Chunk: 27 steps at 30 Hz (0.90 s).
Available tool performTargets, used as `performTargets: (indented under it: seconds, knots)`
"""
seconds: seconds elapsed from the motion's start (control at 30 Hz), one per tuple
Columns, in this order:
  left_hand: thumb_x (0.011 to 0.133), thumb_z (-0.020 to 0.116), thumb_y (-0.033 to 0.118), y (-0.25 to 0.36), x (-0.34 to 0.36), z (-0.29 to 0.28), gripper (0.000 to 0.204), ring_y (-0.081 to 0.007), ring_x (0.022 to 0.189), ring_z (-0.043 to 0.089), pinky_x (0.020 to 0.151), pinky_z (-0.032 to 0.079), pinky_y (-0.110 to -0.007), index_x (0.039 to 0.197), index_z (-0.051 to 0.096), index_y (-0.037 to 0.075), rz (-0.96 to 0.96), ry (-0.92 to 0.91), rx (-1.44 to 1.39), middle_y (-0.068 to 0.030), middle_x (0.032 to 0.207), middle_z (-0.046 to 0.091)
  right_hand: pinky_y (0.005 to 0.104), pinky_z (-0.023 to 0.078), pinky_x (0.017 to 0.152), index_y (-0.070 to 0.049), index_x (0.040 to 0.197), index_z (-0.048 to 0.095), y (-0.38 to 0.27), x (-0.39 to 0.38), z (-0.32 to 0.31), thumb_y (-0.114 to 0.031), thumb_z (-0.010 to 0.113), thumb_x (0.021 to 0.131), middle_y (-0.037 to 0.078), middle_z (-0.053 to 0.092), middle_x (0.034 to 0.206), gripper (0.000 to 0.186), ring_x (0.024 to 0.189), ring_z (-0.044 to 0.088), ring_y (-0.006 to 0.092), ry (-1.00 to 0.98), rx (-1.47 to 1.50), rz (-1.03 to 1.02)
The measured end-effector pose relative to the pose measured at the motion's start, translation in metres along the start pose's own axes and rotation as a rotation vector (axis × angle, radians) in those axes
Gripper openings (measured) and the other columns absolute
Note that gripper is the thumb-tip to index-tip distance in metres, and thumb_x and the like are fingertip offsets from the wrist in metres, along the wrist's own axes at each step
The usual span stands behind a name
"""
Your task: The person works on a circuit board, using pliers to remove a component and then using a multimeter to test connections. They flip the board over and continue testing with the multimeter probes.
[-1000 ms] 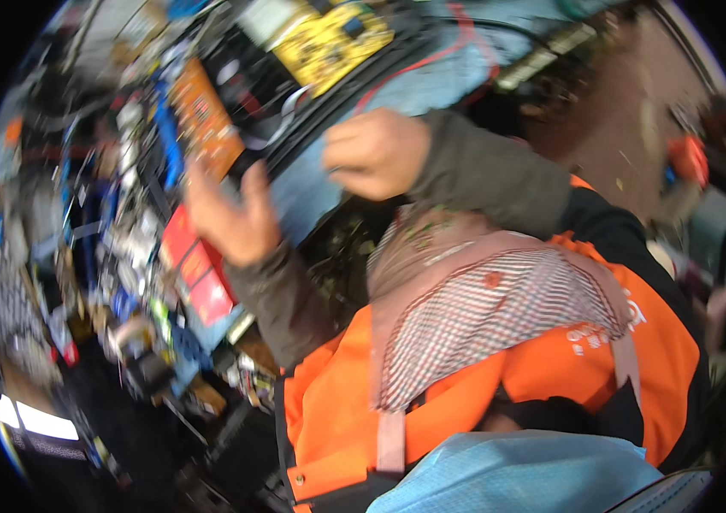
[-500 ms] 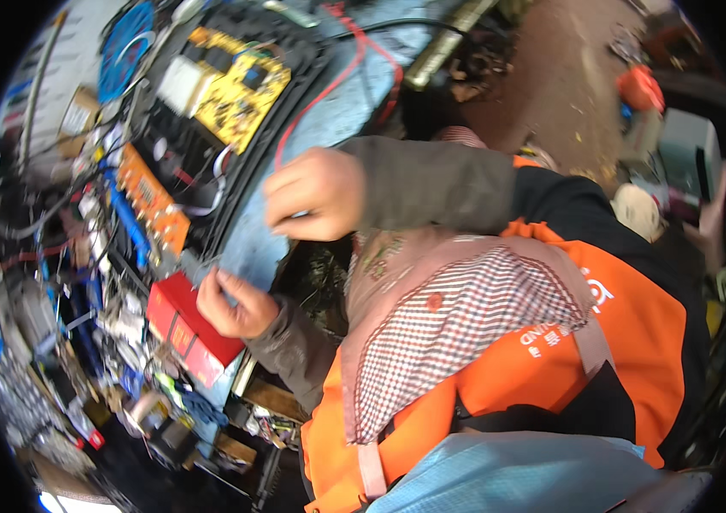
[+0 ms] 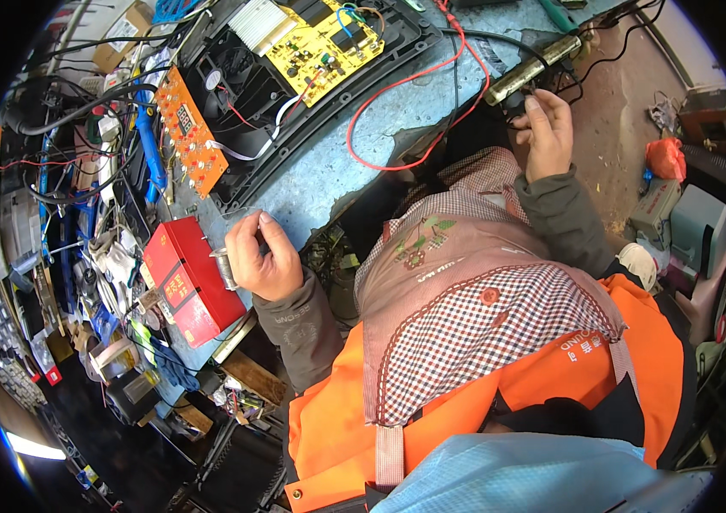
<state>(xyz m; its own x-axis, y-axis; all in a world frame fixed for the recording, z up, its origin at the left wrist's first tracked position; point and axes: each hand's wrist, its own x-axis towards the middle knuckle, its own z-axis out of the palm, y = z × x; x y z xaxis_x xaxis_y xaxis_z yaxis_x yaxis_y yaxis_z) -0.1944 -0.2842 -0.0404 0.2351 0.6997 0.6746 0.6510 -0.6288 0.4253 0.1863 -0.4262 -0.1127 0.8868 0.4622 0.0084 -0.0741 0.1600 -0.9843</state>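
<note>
My left hand (image 3: 265,261) is closed in a pinch at the bench edge, with a fine strand of solder wire at its fingertips. A small spool (image 3: 224,268) of that wire shows against its fingers, beside a red box (image 3: 188,274). Out to the right, my right hand (image 3: 548,128) has its fingers drawn together at a black plug-like piece (image 3: 513,103) just under a power strip (image 3: 534,71). Whether it grips that piece is hard to see. Ahead lies a yellow circuit board (image 3: 326,53) in an opened black housing (image 3: 295,128), next to an orange board (image 3: 188,137) with a display.
A red test lead (image 3: 354,128) loops over the blue bench top (image 3: 329,171) and past its edge. Blue-handled tool (image 3: 149,150), cables and piled parts crowd the left. A grey-white box (image 3: 698,224) and an orange bag (image 3: 665,159) lie on the floor at right.
My right hand has swung from over the bench out to the right, up to the power strip. My left hand stays near the red box. The view has shifted, and the boards appear further right.
</note>
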Motion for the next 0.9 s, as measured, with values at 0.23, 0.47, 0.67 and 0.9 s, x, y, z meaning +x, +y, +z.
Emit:
performTargets:
  seconds: [0.23,0.47,0.67,0.9]
  knots:
    - [0.096,0.075,-0.005,-0.002,0.001,0.003,0.007,-0.027,0.082,0.07,0.074,0.057,-0.036,0.102,0.076,-0.004,0.012,-0.016,-0.006,-0.0166,0.098,0.074,0.0279,0.055,0.056,0.001,0.13,0.061,0.019,0.019,-0.003,-0.038,0.07,0.111,0.006,0.065,0.099,0.045,0.072,0.065,0.0103,-0.111,-0.093,0.159]
    - [0.096,0.075,-0.005,-0.003,-0.001,0.004,0.006,-0.0262,0.078,0.069,0.069,0.056,-0.036,0.101,0.076,-0.004,-0.015,-0.028,-0.008,-0.0155,0.095,0.073,0.0243,0.039,0.051,-0.006,0.113,0.064,0.032,0.022,-0.007,-0.037,0.068,0.112,0.006,0.066,0.089,0.032,0.06,0.052,0.0059,-0.175,-0.067,0.139]
    - [0.095,0.075,-0.004,-0.003,0.001,0.005,0.006,-0.0272,0.078,0.069,0.07,0.056,-0.037,0.101,0.076,-0.003,-0.036,-0.038,-0.003,-0.0156,0.094,0.073,0.027,0.038,0.058,-0.008,0.094,0.064,0.044,0.017,-0.006,-0.036,0.069,0.109,-0.001,0.06,0.082,0.032,0.067,0.047,0.0061,-0.084,0.019,0.087]
    - [0.094,0.076,-0.004,-0.001,0.0,0.006,0.006,-0.03,0.08,0.07,0.071,0.057,-0.039,0.1,0.076,-0.002,-0.034,-0.045,0.029,-0.0156,0.094,0.073,0.0293,0.038,0.06,-0.008,0.092,0.062,0.081,-0.046,-0.066,-0.028,0.063,0.108,-0.002,0.057,0.081,0.026,0.068,0.046,0.0074,-0.109,-0.023,0.293]
